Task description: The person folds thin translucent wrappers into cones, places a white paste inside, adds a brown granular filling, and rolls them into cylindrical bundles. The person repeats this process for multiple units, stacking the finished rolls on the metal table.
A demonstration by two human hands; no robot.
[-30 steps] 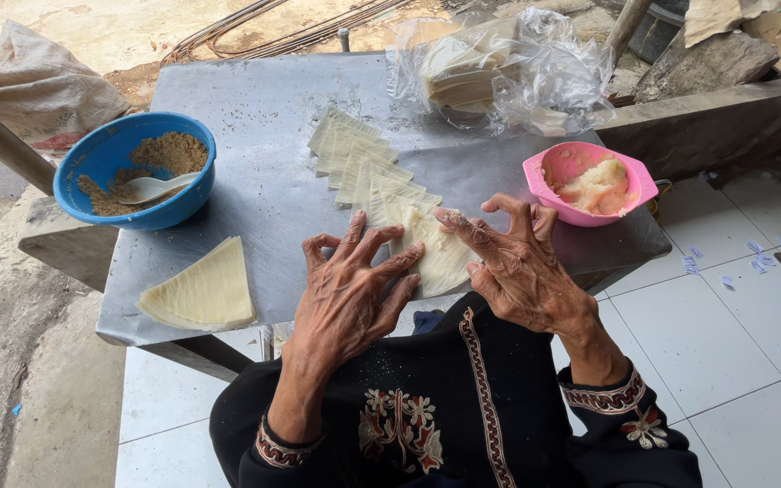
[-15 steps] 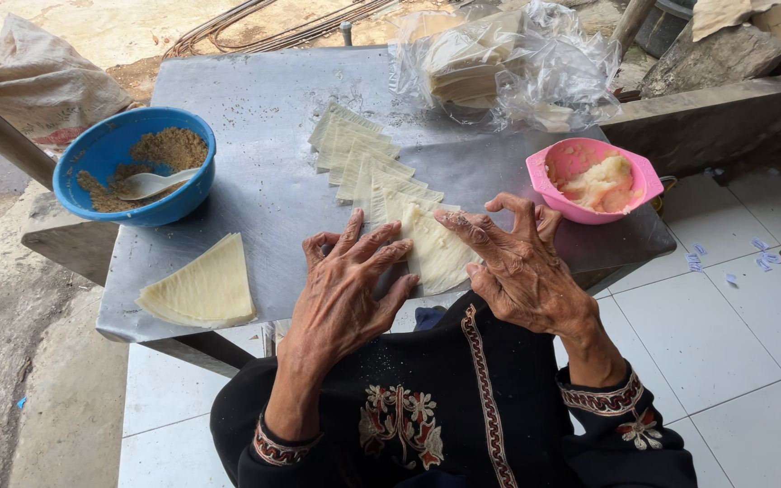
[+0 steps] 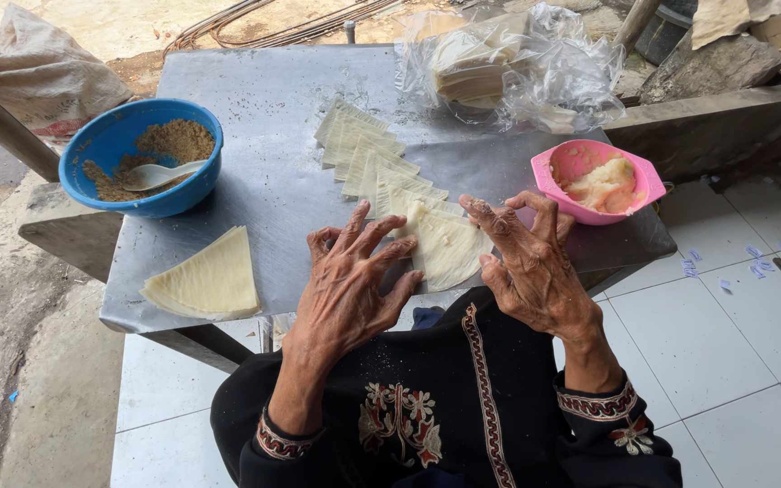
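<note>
My left hand (image 3: 352, 289) lies flat with fingers spread on the grey metal table (image 3: 273, 181), its fingertips touching the nearest pale wedge-shaped wrapper (image 3: 449, 248). My right hand (image 3: 531, 262) hovers at that wrapper's right edge, fingers bent and dusted white, holding nothing. The wrapper is the front one of a row of overlapping wrappers (image 3: 363, 149) running to the table's middle.
A blue bowl (image 3: 106, 149) with brown crumbly filling and a white spoon stands at the left. A stack of wedge wrappers (image 3: 205, 280) lies at the front left. A pink bowl (image 3: 639, 185) with pale paste is at the right. A clear plastic bag (image 3: 526, 68) of wrappers lies behind.
Both hands have stayed on the nearest wrapper with only small finger shifts. The bowls and the row of wrappers have not moved.
</note>
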